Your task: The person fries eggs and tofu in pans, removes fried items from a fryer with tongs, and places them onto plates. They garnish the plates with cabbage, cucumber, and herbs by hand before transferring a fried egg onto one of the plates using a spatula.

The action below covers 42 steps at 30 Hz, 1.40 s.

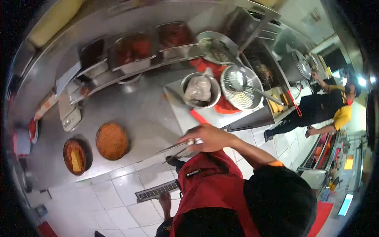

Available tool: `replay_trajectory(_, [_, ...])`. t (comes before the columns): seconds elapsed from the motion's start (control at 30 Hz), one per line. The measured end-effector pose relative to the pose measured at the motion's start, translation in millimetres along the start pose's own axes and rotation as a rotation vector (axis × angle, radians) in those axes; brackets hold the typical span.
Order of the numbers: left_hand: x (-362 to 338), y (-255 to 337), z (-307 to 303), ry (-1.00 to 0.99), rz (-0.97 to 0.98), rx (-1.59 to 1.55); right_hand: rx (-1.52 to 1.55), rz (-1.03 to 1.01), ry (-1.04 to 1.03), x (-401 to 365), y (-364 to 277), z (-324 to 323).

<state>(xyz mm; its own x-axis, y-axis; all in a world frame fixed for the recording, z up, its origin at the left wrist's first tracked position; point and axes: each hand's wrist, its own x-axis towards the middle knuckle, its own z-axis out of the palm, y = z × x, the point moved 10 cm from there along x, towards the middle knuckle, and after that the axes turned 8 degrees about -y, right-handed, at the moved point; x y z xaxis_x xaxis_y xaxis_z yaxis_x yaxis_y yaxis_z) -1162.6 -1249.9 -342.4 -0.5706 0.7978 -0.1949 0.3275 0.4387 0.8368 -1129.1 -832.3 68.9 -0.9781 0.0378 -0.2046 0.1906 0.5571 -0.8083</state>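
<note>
My right hand (207,138) is closed around a thin metal tool (175,153), which points left past the steel counter's front edge. Low in front of the floor grate hangs my left hand (165,200), small and blurred, its fingers unclear. On the steel counter (146,114) sit a round dish of orange-brown food (111,141) and an oval dish (75,157) with a yellow piece in it. A red-handled knife (198,117) lies on the white board (176,112), close above my right hand. Beside it stands a metal bowl (217,93) holding a filled plastic bag (198,88).
A strainer (237,81) rests over a perforated pan (252,100). Food trays (134,49) line the raised shelf. At right, a co-worker (323,104) in black and yellow stands by a large pot (296,65). A floor grate (158,190) crosses the white tiles.
</note>
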Motion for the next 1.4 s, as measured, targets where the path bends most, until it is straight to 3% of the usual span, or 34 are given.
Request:
replay_trajectory(0.03, [6.9, -8.9, 13.5, -0.091, -0.393, -0.502, -0.006, 0.071, 0.09, -37.1, 13.1, -20.2])
replay_trajectory(0.07, [32.4, 29.6, 3.9, -0.135, -0.33, -0.361, 0.006, 0.118, 0.197, -76.9, 35.9, -33.4])
replay_trajectory(0.1, [74.7, 116.6, 4.5, -0.192, -0.25, -0.211, 0.097, 0.202, 0.361, -150.1, 59.7, -61.5])
replay_trajectory(0.13, [82.6, 115.2, 13.7, -0.018, 0.127, -0.087, 0.121, 0.265, 0.394, -185.2, 65.1, -77.8])
replay_trajectory(0.17, [104.0, 147.8, 25.8, -0.139, 0.088, 0.08, 0.148, 0.335, 0.434, -221.6, 79.2, -88.5])
replay_trajectory(0.23, [112.9, 167.5, 56.5, -0.204, -0.3, -0.095, 0.199, 0.418, 0.531, -293.6, 106.5, -109.0])
replay_trajectory(0.37, [113.5, 220.7, 141.3, -0.225, -0.283, -0.147, 0.058, 0.539, 0.745, -444.3, 163.9, -164.4])
replay_trajectory(0.43, [107.8, 239.7, 176.4, -0.27, -0.233, -0.032, 0.179, 0.622, 0.99, -526.6, 202.4, -184.2])
replay_trajectory(0.5, [98.9, 260.6, 206.7, -0.304, -0.219, -0.107, -0.096, 0.769, 1.073, -594.3, 233.4, -202.8])
replay_trajectory(0.57, [96.6, 292.9, 233.0, -0.396, -0.147, -0.044, -0.238, 1.0, 1.013, -632.3, 276.7, -203.1])
replay_trajectory(0.6, [93.7, 286.9, 242.2, -0.41, -0.167, -0.074, -0.299, 1.114, 0.935, -642.2, 305.1, -195.2])
replay_trajectory(0.7, [92.7, 293.5, 254.0, -0.428, -0.32, -0.073, -0.255, 1.08, 0.781, -620.8, 348.7, -168.9])
replay_trajectory(0.73, [99.1, 325.5, 253.4, -0.408, -0.164, -0.14, -0.232, 1.09, 0.786, -614.0, 354.0, -162.3])
replay_trajectory(0.9, [108.1, 316.5, 255.3, -0.367, -0.293, -0.118, -0.217, 1.113, 0.848, -600.0, 351.0, -160.4])
replay_trajectory(0.93, [113.3, 309.9, 257.3, -0.344, -0.29, -0.059, -0.183, 0.959, 0.885, -595.0, 344.1, -164.0])
replay_trajectory(1.07, [124.9, 319.1, 266.9, -0.344, -0.214, -0.135, -0.265, 0.858, 0.948, -584.9, 312.6, -187.4])
replay_trajectory(1.17, [132.8, 332.4, 276.4, -0.321, -0.213, -0.108, -0.163, 0.905, 0.951, -578.6, 316.3, -210.1])
replay_trajectory(1.23, [134.7, 330.8, 284.5, -0.315, -0.187, -0.118, -0.12, 0.67, 1.024, -560.5, 320.1, -230.2])
replay_trajectory(1.33, [135.5, 333.4, 298.0, -0.28, -0.199, -0.111, -0.199, 0.66, 0.978, -518.9, 375.3, -259.7])
replay_trajectory(1.4, [130.8, 330.1, 304.9, -0.21, -0.221, -0.167, -0.037, 0.67, 0.957, -481.2, 432.4, -281.4])
